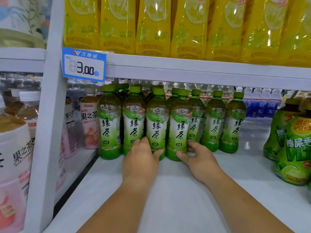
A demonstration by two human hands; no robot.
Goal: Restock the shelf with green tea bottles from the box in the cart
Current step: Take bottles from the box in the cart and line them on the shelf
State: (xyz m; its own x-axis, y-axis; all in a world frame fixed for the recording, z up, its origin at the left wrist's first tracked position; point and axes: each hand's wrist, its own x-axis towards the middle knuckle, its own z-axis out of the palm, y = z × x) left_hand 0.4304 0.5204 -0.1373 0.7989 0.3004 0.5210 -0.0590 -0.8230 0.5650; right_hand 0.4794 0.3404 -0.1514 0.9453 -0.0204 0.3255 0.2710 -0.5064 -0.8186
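Several green tea bottles with green caps stand upright in rows on the white shelf (168,190). My left hand (141,157) grips the base of the third front bottle (155,125), thumb on its right side. My right hand (200,158) grips the base of the fourth front bottle (180,126), thumb in front and fingers round its right side. Two more green tea bottles (213,121) stand further right and a little further back. The box and the cart are out of view.
Yellow lemon drink bottles (151,26) fill the shelf above. A blue price tag (84,64) hangs at the upright post. Pink fruit tea bottles (89,123) stand at the left, green lime drink bottles (292,145) at the right. Bare shelf lies in front of the rows.
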